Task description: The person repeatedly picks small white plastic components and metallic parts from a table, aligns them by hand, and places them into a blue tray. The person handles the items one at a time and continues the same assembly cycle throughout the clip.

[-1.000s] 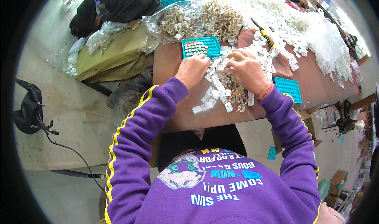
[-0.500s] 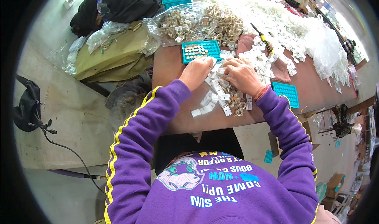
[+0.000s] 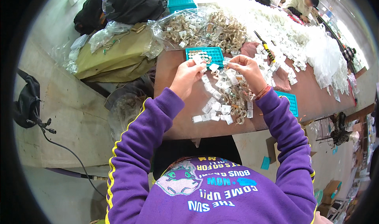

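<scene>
Hands (image 3: 189, 75) pinching small pieces (image 3: 197, 59), teal tray (image 3: 215, 57) just beyond

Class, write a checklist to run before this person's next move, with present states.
1. Left hand grips small white piece: ok.
2. Right hand pinches small pale piece: ok.
3. Blue-green tray full: not ok; round pieces sit mainly at its left.
4. Loose white pieces in neat order: not ok, jumbled.
5. Yellow-and-black tool away from both hands: ok.
6. Contents of held pieces: cannot tell, too small.
</scene>
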A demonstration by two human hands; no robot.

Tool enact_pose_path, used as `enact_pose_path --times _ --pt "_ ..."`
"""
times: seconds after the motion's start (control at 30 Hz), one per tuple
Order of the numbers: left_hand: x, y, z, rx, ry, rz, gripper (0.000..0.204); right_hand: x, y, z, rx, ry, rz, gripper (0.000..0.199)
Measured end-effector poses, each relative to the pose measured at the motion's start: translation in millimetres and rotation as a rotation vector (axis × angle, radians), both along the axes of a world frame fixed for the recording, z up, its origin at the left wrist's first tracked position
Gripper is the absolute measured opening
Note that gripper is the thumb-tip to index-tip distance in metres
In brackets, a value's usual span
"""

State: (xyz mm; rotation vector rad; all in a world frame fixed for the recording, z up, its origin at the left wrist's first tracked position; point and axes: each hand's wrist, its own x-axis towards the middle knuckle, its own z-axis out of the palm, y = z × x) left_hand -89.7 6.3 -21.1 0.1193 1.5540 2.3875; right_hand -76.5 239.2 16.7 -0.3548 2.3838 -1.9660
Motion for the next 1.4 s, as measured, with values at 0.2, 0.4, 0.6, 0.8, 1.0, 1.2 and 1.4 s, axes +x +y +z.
enact_pose_path --times 0.2,0.4,0.6,0.8,1.0,1.2,1.4 --pt "-1 -6 -6 0.092 -0.001 0.160 0.010 -2 -12 19 -0.158 0.080 0.058 0.012" --pt "4 -15 14 0.096 0.046 0.031 0.010 2 -29 36 -0.037 0.180 0.273 0.009" --pt "38 -8 35 0.328 0.034 -0.238 0.011 8 -49 40 -0.042 0.266 0.392 0.005" --pt "54 -12 39 0.436 0.042 -0.200 0.014 14 -62 37 -0.124 0.245 0.401 0.009" --pt "66 -14 33 0.339 0.221 0.048 0.016 38 -67 38 -0.278 -0.063 0.196 0.025" --pt "71 -19 31 0.205 0.267 0.150 0.017 53 -68 35 0.065 0.171 0.109 0.015" --pt "78 -19 36 0.259 0.170 0.073 0.015 52 -66 35 0.043 0.296 0.229 0.014"
